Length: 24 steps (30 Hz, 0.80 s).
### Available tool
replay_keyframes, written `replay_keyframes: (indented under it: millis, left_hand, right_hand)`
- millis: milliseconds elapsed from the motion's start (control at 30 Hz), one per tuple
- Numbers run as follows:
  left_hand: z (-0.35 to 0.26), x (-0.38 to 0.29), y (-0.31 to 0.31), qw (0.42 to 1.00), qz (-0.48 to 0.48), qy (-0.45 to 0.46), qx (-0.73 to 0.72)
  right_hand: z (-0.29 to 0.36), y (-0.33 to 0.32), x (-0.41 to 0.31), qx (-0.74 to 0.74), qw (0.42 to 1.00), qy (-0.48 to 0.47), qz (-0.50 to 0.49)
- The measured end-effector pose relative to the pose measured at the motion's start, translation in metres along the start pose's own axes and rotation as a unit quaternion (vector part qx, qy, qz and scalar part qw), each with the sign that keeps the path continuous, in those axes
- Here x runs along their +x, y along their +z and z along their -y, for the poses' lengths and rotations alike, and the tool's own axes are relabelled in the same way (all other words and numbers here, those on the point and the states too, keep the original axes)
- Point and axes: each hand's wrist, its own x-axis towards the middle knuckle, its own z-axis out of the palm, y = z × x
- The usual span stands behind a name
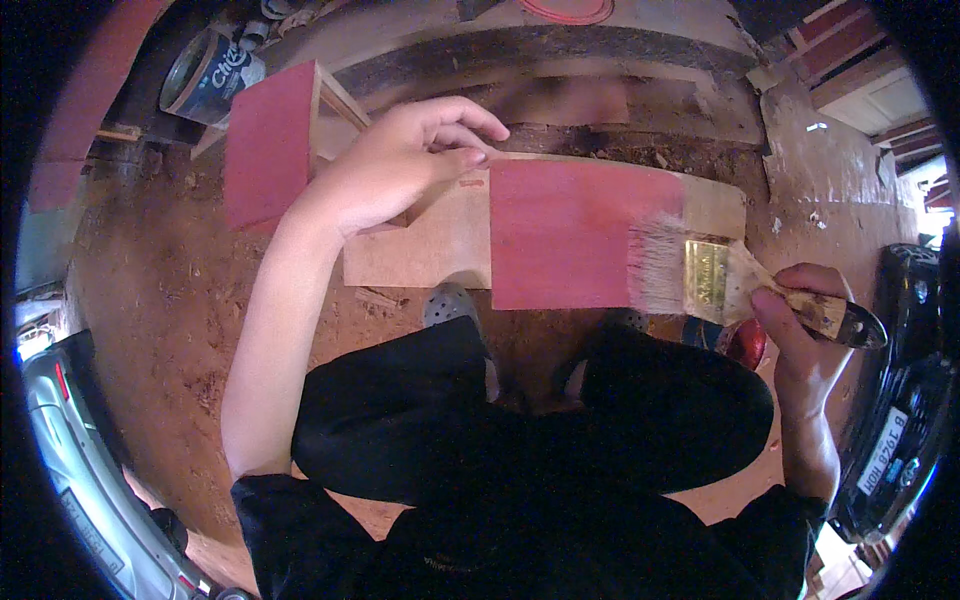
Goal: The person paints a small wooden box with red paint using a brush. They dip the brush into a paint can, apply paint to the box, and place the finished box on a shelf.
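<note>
My right hand (810, 330) grips the wooden handle of a wide flat paintbrush (705, 281) with a brass-coloured ferrule. Its pale bristles lie against a wooden panel (570, 232) coated in pinkish-red paint. Bare wood shows at the panel's right end, and the brush covers part of the paint's edge. My left hand (420, 154) is loosely bent above the panel's upper left corner, fingers apart, with nothing visible in it. Whether it touches the wood I cannot tell. Below that hand lies an unpainted board (420, 259). Left of it stands a red-painted panel (270, 146) joined to wooden pieces.
A blue labelled bucket (217, 79) stands at the upper left. Near my right knee is a shiny red object (748, 343), partly hidden. A silver car (105, 480) and a black car (892, 420) flank me. A red coil (570, 9) lies at the far edge.
</note>
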Motion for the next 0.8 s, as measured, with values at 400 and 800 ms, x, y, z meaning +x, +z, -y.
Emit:
replay_keyframes:
  millis: [400, 800]
  left_hand:
    - [-0.005, 0.000, 0.000, 0.997, 0.000, -0.075, 0.015]
    - [-0.004, 0.001, 0.002, 0.999, -0.005, -0.039, -0.011]
  right_hand:
    - [-0.025, -0.009, -0.010, -0.023, 0.997, -0.052, -0.053]
    - [-0.043, -0.021, -0.021, -0.004, 0.994, -0.078, -0.079]
